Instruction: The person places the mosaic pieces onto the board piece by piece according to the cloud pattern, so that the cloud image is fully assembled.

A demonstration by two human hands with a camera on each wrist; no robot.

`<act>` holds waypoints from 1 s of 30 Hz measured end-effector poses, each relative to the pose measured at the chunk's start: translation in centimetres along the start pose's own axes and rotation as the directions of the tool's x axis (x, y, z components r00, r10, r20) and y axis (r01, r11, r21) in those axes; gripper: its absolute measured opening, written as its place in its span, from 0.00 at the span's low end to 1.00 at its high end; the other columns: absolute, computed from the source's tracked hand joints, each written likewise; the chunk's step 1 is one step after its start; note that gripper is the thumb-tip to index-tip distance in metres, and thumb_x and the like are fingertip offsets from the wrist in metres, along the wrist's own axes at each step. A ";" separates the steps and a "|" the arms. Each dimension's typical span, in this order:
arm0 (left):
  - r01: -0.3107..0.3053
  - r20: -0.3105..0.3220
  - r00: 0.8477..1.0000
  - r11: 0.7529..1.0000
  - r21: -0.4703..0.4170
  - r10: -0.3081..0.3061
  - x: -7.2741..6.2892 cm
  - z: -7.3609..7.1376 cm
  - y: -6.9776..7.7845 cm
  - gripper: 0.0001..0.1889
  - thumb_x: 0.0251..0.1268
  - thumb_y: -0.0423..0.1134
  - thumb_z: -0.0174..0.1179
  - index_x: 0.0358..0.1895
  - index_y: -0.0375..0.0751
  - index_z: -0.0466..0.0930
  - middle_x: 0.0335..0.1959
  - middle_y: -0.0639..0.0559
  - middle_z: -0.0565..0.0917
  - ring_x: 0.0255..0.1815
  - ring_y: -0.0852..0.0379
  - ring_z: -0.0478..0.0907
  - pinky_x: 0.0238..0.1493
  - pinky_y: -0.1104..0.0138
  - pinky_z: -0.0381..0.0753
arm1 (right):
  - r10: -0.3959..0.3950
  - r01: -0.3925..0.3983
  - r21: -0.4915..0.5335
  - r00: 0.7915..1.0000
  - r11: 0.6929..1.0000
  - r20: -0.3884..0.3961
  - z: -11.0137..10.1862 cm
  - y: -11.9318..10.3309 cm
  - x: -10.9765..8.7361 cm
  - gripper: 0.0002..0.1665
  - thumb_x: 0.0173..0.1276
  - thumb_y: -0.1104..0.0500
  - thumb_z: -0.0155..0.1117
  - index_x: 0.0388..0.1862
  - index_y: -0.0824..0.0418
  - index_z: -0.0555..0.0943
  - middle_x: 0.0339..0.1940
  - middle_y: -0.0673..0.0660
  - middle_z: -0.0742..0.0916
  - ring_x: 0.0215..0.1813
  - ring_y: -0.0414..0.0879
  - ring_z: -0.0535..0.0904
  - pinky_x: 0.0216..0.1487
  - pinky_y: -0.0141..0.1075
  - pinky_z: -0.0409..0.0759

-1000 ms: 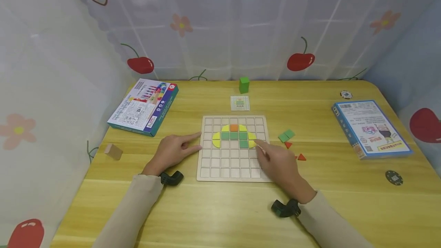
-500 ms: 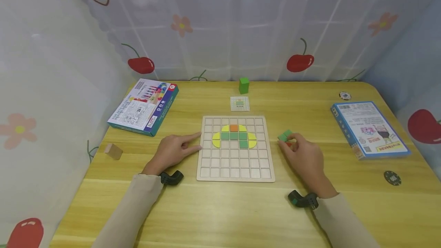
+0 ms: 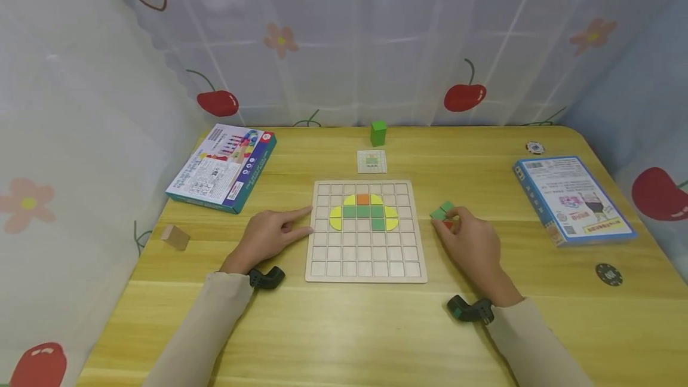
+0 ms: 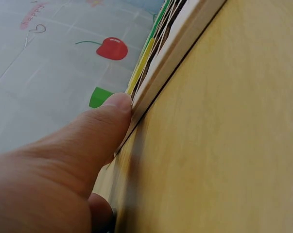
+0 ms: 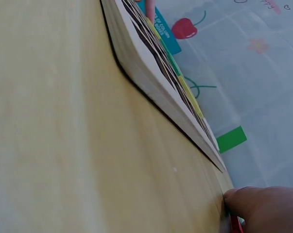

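Note:
In the head view a square wooden grid board (image 3: 364, 255) lies mid-table with yellow quarter-round tiles (image 3: 335, 218), green square tiles (image 3: 363, 211) and one orange tile (image 3: 363, 199) on it. My left hand (image 3: 264, 237) reaches to the board's left edge, index finger and thumb stretched out; in the left wrist view the thumb (image 4: 105, 119) meets its side. Right of the board, my right hand (image 3: 472, 243) has thumb and index finger at a loose green square tile (image 3: 439, 214), pinching it. Another green tile (image 3: 447, 206) lies against it. Red pieces (image 3: 448, 225) show partly under the fingers.
Behind the board lie a small pattern card (image 3: 372, 161) and an upright green block (image 3: 378, 134). A boxed set (image 3: 220, 166) lies back left, a blue-edged box (image 3: 574, 200) at right. A wooden block (image 3: 175, 237) and two round chips (image 3: 609, 275) sit near the sides.
My right hand has left the yellow tile at the board's right side and moved right to the loose green tiles, where it stays. The left hand has kept its place.

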State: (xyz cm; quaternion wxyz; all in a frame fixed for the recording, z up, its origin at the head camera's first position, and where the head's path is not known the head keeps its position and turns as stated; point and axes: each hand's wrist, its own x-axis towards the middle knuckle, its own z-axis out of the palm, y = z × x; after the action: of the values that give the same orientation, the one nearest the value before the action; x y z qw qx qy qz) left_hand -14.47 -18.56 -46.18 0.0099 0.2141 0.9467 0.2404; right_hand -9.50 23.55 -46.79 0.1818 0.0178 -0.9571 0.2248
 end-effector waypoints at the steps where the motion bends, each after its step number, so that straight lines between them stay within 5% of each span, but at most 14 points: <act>1: 0.000 -0.001 1.000 1.000 0.000 0.000 0.0 0.0 0.0 0.27 0.68 0.65 0.62 0.69 0.67 0.77 0.15 0.61 0.66 0.18 0.63 0.56 0.25 0.64 0.57 | 0.001 -0.001 0.003 1.000 1.000 0.005 0.1 0.0 0.0 0.19 0.69 0.49 0.73 0.39 0.66 0.83 0.13 0.49 0.76 0.14 0.41 0.64 0.15 0.36 0.60; 10: 0.001 0.003 1.000 1.000 0.002 -0.001 -0.1 0.0 0.0 0.27 0.68 0.64 0.62 0.69 0.66 0.78 0.16 0.61 0.67 0.18 0.62 0.58 0.25 0.64 0.57 | -0.040 0.041 0.007 0.998 0.999 -0.038 0.1 -0.2 0.1 0.18 0.66 0.52 0.76 0.40 0.66 0.83 0.12 0.47 0.73 0.13 0.40 0.61 0.15 0.36 0.57; 17: -0.001 0.008 1.000 1.000 0.009 0.000 0.0 -0.1 0.1 0.27 0.68 0.65 0.61 0.69 0.67 0.77 0.16 0.61 0.67 0.18 0.63 0.57 0.25 0.64 0.57 | -0.195 0.201 0.043 0.974 0.979 -0.112 0.5 -1.8 0.0 0.19 0.61 0.52 0.80 0.41 0.65 0.85 0.13 0.45 0.71 0.13 0.36 0.57 0.14 0.34 0.56; 21: 0.004 0.018 1.000 1.000 0.014 -0.005 0.1 -0.1 0.2 0.28 0.68 0.65 0.61 0.69 0.67 0.77 0.16 0.61 0.67 0.18 0.63 0.57 0.25 0.64 0.57 | -0.234 0.240 0.149 0.971 0.959 -0.058 1.2 -3.7 -0.1 0.19 0.59 0.51 0.81 0.41 0.62 0.85 0.14 0.42 0.67 0.15 0.35 0.56 0.16 0.32 0.55; 30: 0.001 0.015 1.000 1.000 0.011 -0.001 0.0 -0.1 0.1 0.28 0.69 0.65 0.61 0.69 0.66 0.77 0.16 0.61 0.67 0.18 0.62 0.57 0.25 0.64 0.58 | -0.215 0.159 0.283 0.960 0.946 0.177 2.7 -7.6 0.7 0.17 0.63 0.46 0.78 0.45 0.54 0.87 0.14 0.42 0.68 0.18 0.38 0.59 0.21 0.34 0.59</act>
State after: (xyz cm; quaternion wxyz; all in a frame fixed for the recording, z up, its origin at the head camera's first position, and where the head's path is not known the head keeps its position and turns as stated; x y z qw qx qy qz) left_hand -14.48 -18.51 -46.00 0.0158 0.2155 0.9480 0.2335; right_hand -10.19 15.56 -45.54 0.0984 0.1563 -0.9258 0.3298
